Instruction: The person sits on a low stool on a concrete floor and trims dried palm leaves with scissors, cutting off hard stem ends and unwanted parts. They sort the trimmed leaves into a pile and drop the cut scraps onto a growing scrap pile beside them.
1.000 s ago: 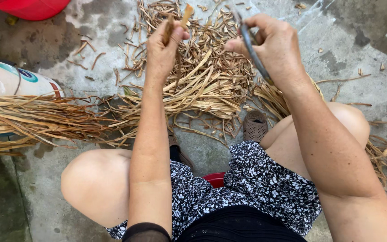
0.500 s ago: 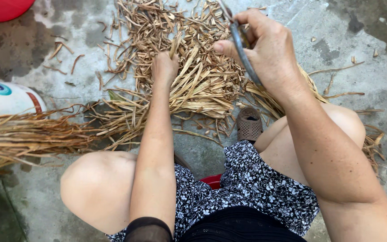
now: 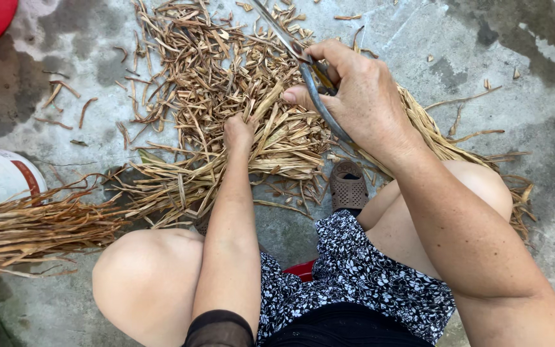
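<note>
Reaching with left hand [image 3: 239, 132] into the heap of dry cut strips [image 3: 226, 96] on the concrete floor [image 3: 496, 71], fingers buried, closure impossible to tell. Gripping scissors [image 3: 313, 83] firmly in closed right hand [image 3: 361, 96]. Risking a nick if blades swing near left fingers; scattering strips likely too.

head view, steeply downward, close overhead

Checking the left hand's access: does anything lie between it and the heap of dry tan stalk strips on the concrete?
Nothing visible does. The left hand already rests in the heap of dry tan stalk strips; the right hand holds metal scissors beside it.
</note>
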A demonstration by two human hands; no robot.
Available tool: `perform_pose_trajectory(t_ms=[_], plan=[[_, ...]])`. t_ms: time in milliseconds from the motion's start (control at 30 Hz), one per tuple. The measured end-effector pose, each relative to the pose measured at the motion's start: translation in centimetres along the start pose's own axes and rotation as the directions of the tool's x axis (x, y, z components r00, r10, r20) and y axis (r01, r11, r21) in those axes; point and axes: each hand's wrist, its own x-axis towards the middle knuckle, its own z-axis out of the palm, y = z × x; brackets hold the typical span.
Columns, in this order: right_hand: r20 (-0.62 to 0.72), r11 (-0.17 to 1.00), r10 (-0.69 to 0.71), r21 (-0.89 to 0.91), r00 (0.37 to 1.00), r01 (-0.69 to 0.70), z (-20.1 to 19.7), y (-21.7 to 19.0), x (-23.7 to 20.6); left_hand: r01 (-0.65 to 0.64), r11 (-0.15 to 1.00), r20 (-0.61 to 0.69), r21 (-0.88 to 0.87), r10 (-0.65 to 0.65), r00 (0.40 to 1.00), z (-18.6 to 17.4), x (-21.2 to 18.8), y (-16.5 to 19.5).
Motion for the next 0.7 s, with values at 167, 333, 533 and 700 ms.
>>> perform_pose_trajectory(t_ms=[167,333,533,700], plan=[[-0.022,1.0,-0.027,0.003,0.999,0.027,0.1,1.4,0.1,-0.069,0.787,0.099,-0.613,0.163,0.982,-2.7,0.6,1.8],[-0.207,0.985,-0.058,0.15,0.977,0.09,0.2,3.0,0.5,-0.125,0.443,0.149,-0.888,0.534,0.832,-7.9,-1.9,4.0],[-0.215,0.721,-0.059,0.666,0.975,0.191,0.6,3.3,1.5,-0.23,0.364,0.117,-0.903,0.721,0.683,-12.9,-8.2,6.0],[-0.189,0.588,-0.099,0.781,0.977,0.21,0.3,2.3,0.6,-0.266,0.417,0.184,-0.869,0.772,0.608,-14.9,-12.8,6.4]])
